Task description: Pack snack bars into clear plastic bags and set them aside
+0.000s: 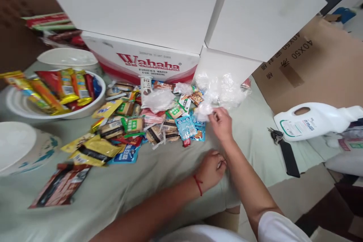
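My right hand (222,123) is closed, its fingertips pinching a crumpled clear plastic bag (204,112) at the right end of a heap of wrapped snacks. Below it, my left hand (211,170) lies curled on the pale green sheet with nothing visible in its fingers; a red string circles that wrist. Nearest to both hands are blue snack packets (186,126). More crumpled clear bags (227,90) lie just beyond my right hand. Across the heap are green-labelled biscuit packs (133,124), yellow packets (95,150) and another clear bag (159,100).
A white Wahaha carton (147,60) with raised flaps stands behind the heap. On the left are a bowl (99,100) of snack packets and a patterned white container (36,151). A brown snack pack (61,185) lies in front. A white jug (317,121), keys and a black phone-like object (289,159) are right.
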`<state>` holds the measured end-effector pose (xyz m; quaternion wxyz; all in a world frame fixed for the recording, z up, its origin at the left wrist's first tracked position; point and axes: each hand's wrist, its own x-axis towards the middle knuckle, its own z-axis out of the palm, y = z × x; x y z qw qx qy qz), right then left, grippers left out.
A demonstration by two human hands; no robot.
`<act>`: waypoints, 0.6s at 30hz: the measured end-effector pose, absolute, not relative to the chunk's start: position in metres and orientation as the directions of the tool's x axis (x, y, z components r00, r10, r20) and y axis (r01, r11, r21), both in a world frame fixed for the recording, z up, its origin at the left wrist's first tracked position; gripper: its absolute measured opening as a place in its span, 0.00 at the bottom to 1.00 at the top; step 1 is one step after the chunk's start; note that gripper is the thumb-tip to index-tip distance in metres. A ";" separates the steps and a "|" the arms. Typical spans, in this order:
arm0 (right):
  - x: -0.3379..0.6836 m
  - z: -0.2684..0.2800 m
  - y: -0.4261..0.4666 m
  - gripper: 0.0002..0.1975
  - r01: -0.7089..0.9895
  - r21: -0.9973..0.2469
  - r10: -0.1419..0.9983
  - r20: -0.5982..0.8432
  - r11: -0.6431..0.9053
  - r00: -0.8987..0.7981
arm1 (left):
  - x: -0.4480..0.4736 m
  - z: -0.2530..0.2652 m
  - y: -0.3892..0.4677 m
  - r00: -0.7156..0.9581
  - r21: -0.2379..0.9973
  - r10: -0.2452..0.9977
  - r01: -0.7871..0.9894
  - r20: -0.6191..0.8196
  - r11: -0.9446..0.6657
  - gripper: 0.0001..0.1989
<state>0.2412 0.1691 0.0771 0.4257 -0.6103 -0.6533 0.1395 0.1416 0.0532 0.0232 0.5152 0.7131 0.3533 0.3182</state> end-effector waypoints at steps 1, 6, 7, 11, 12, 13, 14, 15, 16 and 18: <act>0.243 0.085 0.168 0.11 0.606 -0.765 0.900 0.398 0.218 0.178 | 0.128 0.026 0.051 0.529 0.971 0.846 0.159 0.068 -0.178 0.10; 0.239 0.102 0.138 0.13 -0.207 -0.974 0.953 0.024 0.089 0.301 | 0.052 0.032 0.053 0.492 0.940 0.860 -0.213 -0.134 0.268 0.15; 0.230 0.098 0.130 0.14 -0.316 -0.949 0.969 -0.063 0.017 0.240 | 0.041 0.032 0.058 0.487 0.882 0.855 -0.306 -0.178 0.359 0.20; 0.188 0.072 0.100 0.15 -0.449 -0.851 0.955 -0.297 -0.272 -0.016 | 0.022 0.028 0.078 0.500 0.653 0.840 -0.568 -0.210 0.501 0.36; 0.180 0.066 0.095 0.16 -0.449 -0.839 0.946 -0.322 -0.307 -0.045 | 0.020 0.028 0.082 0.487 0.636 0.850 -0.595 -0.202 0.492 0.36; 0.174 0.062 0.090 0.17 -0.447 -0.836 0.941 -0.335 -0.319 -0.046 | 0.019 0.027 0.085 0.451 0.646 0.869 -0.605 -0.204 0.466 0.34; 0.170 0.059 0.087 0.18 -0.442 -0.842 0.941 -0.337 -0.311 -0.020 | 0.017 0.026 0.087 0.391 0.675 0.895 -0.602 -0.216 0.426 0.32; 0.168 0.057 0.084 0.19 -0.434 -0.854 0.943 -0.332 -0.288 0.028 | 0.015 0.025 0.087 0.318 0.711 0.920 -0.590 -0.231 0.382 0.29; 0.169 0.056 0.083 0.19 -0.421 -0.869 0.943 -0.323 -0.259 0.085 | 0.013 0.024 0.088 0.249 0.742 0.938 -0.575 -0.242 0.344 0.28; 0.176 0.058 0.081 0.20 -0.382 -0.900 0.932 -0.304 -0.212 0.197 | 0.007 0.024 0.088 0.169 0.778 0.953 -0.551 -0.251 0.302 0.28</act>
